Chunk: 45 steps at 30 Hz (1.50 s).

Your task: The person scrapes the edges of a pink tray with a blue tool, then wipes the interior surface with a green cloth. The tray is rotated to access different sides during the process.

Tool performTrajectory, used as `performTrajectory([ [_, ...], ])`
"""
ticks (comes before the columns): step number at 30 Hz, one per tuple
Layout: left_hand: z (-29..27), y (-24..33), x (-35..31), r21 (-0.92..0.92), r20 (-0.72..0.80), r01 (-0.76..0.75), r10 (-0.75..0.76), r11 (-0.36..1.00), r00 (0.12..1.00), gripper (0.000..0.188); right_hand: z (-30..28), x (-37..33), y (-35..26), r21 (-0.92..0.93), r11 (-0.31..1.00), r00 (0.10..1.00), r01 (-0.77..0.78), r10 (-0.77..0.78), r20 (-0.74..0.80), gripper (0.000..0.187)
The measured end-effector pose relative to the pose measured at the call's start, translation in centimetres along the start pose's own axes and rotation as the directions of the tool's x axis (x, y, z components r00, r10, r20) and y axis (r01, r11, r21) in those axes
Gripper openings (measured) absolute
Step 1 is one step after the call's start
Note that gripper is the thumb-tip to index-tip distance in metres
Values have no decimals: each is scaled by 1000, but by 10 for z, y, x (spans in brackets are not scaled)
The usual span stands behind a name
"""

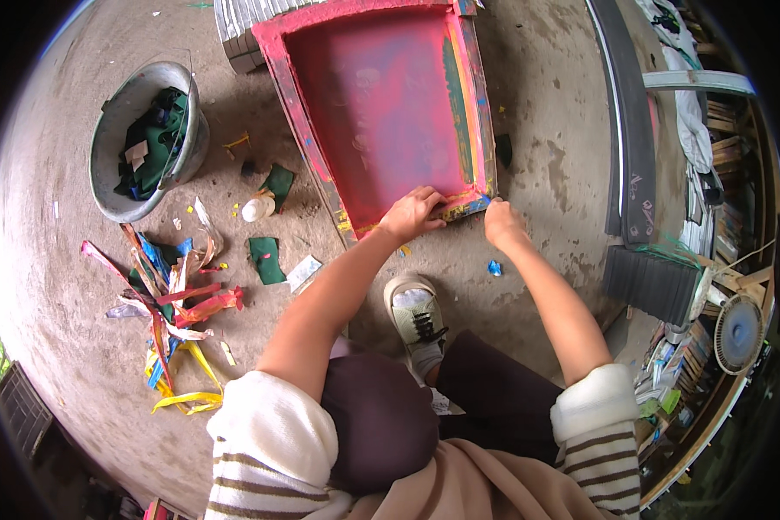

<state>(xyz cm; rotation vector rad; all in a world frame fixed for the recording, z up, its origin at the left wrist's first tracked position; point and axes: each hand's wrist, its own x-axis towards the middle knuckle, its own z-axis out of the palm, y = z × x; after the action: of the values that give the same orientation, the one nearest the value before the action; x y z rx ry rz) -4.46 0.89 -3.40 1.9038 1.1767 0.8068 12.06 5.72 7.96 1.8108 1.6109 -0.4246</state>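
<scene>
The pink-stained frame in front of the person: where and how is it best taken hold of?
Probably at the middle of its left rail and right rail, one hand coming from each outer side. These long, straight rails border the recessed panel, so they should give a firmer edge than its flat surface.

A paint-smeared rectangular frame [284, 74], its recessed panel [386, 113] pink and purple, lies recess upward.
</scene>
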Motion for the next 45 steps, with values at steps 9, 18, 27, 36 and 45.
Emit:
performTrajectory([
  [9,-3,0,1,-17,2,0,0,1000,1000,41,19,20,19,209,978,999,8,-16,40,30],
  [18,-1,2,5,-17,18,24,-24,1000,1000,38,38,25,46,690,703,957,-172,-45,285,27],
  [27,-24,44,57,78,373,502,-492,861,787,28,29,20,99,734,675,997,83,-48,-68,42],
  [36,74,68,70,179,-199,654,-624,735,756,29,101,92,58,887,293,926,356,16,-376,50],
  [45,65,47,96,-174,-6,950,-965,259,262,30,100,86,49,962,82,965,260,-34,-258,50],
])
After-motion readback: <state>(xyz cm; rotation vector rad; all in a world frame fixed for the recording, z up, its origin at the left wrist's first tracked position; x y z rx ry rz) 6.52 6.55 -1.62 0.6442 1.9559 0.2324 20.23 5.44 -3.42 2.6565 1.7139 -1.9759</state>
